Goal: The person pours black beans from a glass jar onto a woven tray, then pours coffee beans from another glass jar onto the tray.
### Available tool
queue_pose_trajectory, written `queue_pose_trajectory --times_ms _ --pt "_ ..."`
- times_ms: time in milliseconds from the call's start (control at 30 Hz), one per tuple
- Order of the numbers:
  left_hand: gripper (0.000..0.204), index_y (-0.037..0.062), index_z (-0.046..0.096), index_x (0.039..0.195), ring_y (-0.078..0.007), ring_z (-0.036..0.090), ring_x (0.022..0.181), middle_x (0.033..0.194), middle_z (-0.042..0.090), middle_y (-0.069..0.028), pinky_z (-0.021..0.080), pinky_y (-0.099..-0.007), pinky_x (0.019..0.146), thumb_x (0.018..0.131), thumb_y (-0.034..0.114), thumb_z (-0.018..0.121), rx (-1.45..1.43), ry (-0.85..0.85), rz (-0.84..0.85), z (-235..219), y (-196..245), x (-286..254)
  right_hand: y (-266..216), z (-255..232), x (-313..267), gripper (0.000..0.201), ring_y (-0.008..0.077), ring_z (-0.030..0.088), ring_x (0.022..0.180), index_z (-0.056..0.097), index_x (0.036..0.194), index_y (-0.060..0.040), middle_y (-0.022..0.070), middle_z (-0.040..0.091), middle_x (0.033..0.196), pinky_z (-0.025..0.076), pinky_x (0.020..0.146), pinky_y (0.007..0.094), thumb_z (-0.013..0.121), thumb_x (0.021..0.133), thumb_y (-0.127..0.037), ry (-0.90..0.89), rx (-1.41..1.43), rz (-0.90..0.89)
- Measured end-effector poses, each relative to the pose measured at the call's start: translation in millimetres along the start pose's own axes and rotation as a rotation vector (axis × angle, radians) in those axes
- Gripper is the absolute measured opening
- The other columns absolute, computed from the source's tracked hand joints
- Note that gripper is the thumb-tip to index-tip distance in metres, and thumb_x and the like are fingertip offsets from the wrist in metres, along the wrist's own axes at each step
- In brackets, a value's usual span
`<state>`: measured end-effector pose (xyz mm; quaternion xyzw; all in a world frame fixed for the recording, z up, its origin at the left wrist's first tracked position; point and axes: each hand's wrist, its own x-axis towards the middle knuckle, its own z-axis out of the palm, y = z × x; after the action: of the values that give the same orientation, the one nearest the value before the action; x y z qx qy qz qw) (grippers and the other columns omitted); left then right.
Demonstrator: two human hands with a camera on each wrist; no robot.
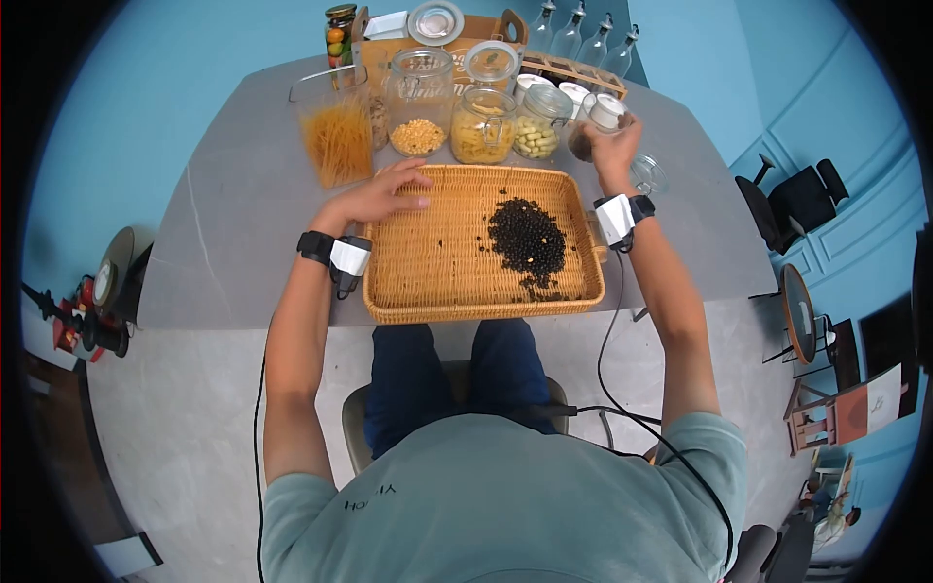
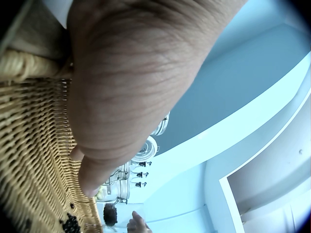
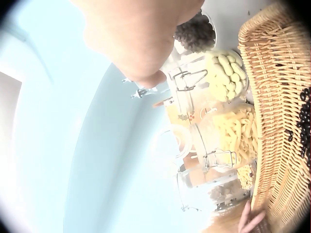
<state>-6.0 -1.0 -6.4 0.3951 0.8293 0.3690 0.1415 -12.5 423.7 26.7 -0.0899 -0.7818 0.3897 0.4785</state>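
Note:
A shallow wicker basket [image 1: 428,262] lies in front of the person, with a heap of black beans [image 1: 527,238] in its right half. The left hand [image 1: 381,194] rests at the basket's left rim, its fingers loosely extended over the inside. Beyond the right far corner, the right hand [image 1: 614,154] grips the upper part of a glass jar [image 1: 580,143]. Dark brown contents [image 3: 197,34] fill the jar's lower part in the right wrist view. A clear glass lid [image 1: 648,174] is just right of this hand.
Along the far side stand a container of spaghetti [image 1: 337,141], a jar of yellow kernels [image 1: 419,134], a jar of penne [image 1: 483,131] and a jar of pale-green pieces [image 1: 539,126]. Behind them are a printed box [image 1: 428,73] and several glass bottles [image 1: 566,39]. Cables hang by the right arm.

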Motion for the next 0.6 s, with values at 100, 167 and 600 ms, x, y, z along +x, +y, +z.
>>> queue_pose_trajectory --times_ms 100,167,600 --pt "0.043 0.0118 0.06 0.131 -0.0309 0.021 0.151 0.162 0.026 -0.011 0.02 -0.0444 0.122 0.096 0.036 0.066 0.004 0.0 -0.002 -1 2 0 -28 -19 -3 0.094 0.0375 0.051 0.12 0.043 0.129 0.01 0.0249 0.05 0.126 0.042 0.105 0.0453 0.094 0.059 -0.027 -0.017 0.02 -0.054" --pt "0.046 0.0101 0.06 0.13 -0.032 0.022 0.15 0.162 0.027 -0.0126 0.02 -0.0439 0.122 0.095 0.038 0.067 -0.013 0.006 0.0 1 2 1 -41 -28 -8 0.093 0.0366 0.051 0.12 0.043 0.13 0.009 0.0236 0.051 0.127 0.042 0.104 0.0451 0.093 0.061 -0.028 -0.045 -0.048 -0.135" --pt "0.048 0.0114 0.061 0.13 -0.0319 0.019 0.151 0.163 0.023 -0.0126 0.02 -0.044 0.122 0.094 0.043 0.067 -0.044 -0.015 -0.041 -2 5 1 -98 -82 -53 0.088 0.0379 0.047 0.121 0.044 0.138 -0.0003 0.0205 0.05 0.127 0.041 0.104 0.0455 0.086 0.063 -0.018 -0.382 -0.267 -0.6"
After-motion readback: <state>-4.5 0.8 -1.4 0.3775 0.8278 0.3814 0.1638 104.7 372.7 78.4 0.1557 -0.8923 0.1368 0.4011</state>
